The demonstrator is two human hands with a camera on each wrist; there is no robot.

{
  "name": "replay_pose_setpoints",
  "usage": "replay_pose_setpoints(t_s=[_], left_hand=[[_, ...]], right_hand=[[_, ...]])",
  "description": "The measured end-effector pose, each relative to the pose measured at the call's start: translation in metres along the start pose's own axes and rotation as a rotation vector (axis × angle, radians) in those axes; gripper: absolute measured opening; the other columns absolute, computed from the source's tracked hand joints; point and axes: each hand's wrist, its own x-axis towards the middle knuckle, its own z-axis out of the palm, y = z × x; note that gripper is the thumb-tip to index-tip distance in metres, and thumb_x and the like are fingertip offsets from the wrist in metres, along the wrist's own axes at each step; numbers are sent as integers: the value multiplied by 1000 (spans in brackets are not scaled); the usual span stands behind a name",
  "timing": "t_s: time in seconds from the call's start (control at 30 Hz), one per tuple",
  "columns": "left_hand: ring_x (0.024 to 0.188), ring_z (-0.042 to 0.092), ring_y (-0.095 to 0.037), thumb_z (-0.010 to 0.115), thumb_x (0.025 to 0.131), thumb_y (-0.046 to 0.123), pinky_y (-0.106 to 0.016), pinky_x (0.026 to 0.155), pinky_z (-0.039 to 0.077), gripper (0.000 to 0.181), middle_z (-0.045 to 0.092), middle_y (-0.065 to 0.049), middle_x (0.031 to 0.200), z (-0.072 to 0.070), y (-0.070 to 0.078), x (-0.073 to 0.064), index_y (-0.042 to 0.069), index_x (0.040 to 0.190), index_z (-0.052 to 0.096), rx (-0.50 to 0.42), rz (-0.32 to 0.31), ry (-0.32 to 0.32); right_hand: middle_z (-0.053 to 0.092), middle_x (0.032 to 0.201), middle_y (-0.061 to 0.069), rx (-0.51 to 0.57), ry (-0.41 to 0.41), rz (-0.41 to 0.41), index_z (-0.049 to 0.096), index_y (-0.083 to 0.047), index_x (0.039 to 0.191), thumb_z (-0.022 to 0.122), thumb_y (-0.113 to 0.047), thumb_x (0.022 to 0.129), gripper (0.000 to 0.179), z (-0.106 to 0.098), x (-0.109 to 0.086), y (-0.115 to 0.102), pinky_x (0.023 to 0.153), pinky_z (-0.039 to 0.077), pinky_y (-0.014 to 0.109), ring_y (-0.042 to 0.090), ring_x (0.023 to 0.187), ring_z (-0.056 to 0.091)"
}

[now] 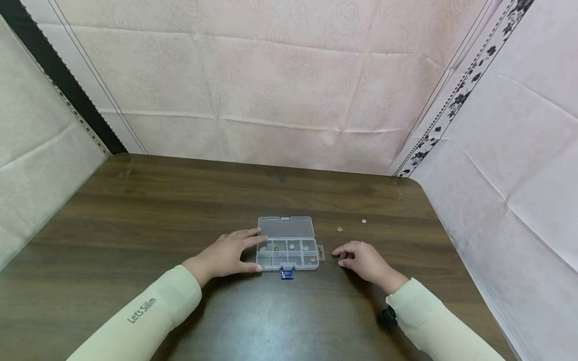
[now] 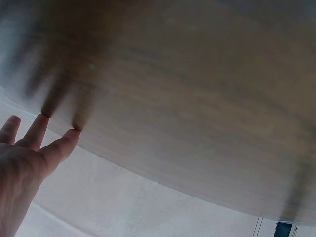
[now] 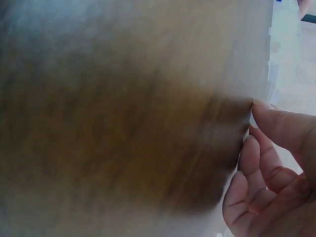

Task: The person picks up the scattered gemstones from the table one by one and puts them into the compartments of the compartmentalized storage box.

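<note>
A clear plastic compartment box lies on the table with its lid folded back and its blue latch toward me. Several small button-like pieces sit in its cells. My left hand rests at the box's left side, fingers spread, thumb by the front left corner and fingertips over the left edge. Right of the box, my right hand is low over the table. Its fingers are bent, with a gap between thumb and index finger; no piece shows there in the right wrist view.
Two small pieces, a tan one and a whitish one, lie on the brown wooden table beyond my right hand. A clear hanging tab sticks out from the box's right side. Pale patterned cloth surrounds the table's back and sides.
</note>
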Motion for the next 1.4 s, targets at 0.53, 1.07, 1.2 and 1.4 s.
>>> replay_pose_setpoints(t_s=[0.53, 1.07, 1.2, 1.4], left_hand=[[141, 29, -34, 67, 84, 57, -68, 106, 22, 74, 30, -2, 157, 1, 0, 0, 27, 147, 43, 0, -10, -6], [141, 31, -35, 67, 84, 56, -67, 106, 23, 74, 31, -4, 157, 0, 0, 0, 26, 147, 43, 8, -7, -1], [141, 30, -34, 67, 84, 56, -68, 106, 23, 74, 30, -3, 157, 0, 1, 0, 27, 147, 43, 7, -10, -4], [141, 30, -34, 67, 83, 57, -67, 106, 22, 75, 30, -3, 157, 0, 1, 0, 27, 147, 42, 7, -10, -5]], right_hand=[[68, 96, 1, -160, 194, -213, 73, -7, 104, 73, -5, 84, 20, -1, -2, -21, 77, 54, 36, 15, 85, 64], [66, 89, 0, -256, 319, -409, 76, -8, 92, 79, 1, 76, 19, 6, 1, -29, 79, 55, 35, 15, 83, 65], [66, 89, 0, -273, 340, -449, 76, -8, 89, 81, 2, 73, 19, 9, 2, -33, 80, 55, 34, 15, 83, 65], [65, 88, -1, -318, 374, -521, 76, -9, 85, 82, -1, 72, 17, 12, 3, -41, 74, 54, 33, 16, 82, 64]])
